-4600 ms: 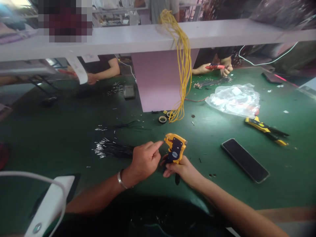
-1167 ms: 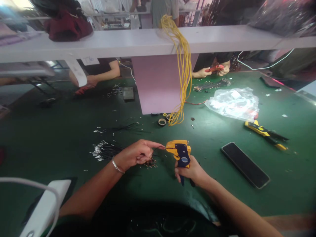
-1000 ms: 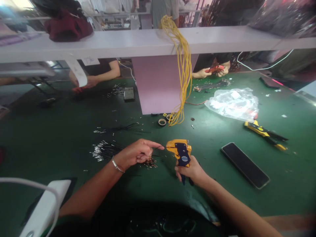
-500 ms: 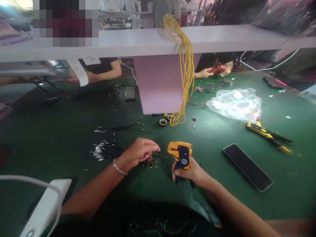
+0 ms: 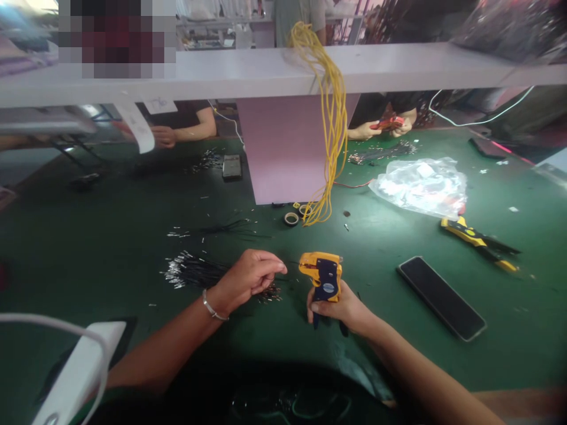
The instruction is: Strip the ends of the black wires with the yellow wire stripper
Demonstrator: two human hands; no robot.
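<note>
My left hand (image 5: 254, 274) pinches a thin black wire (image 5: 293, 262), whose end points right toward the jaws of a yellow and dark blue wire stripper (image 5: 326, 277). Whether the wire tip is inside the jaws I cannot tell. Wrapped around the stripper's handles is my right hand (image 5: 339, 307), holding the tool upright. Beneath and left of my left hand lies a thick bundle of black wires (image 5: 199, 271) with shiny terminals at the left end and copper-coloured ends at the right. A smaller bunch of black wires (image 5: 221, 229) lies behind it.
Yellow wires (image 5: 336, 124) hang from the white shelf (image 5: 199, 77). Tape rolls (image 5: 291, 219), a clear plastic bag (image 5: 420, 186), a yellow-black hand tool (image 5: 473, 236) and a phone (image 5: 440, 298) lie on the green table. Co-workers' hands (image 5: 365, 130) work across it; a white power strip (image 5: 80, 372) sits left.
The whole view has shifted slightly. My hands, the wire and the wire stripper keep nearly the same positions.
</note>
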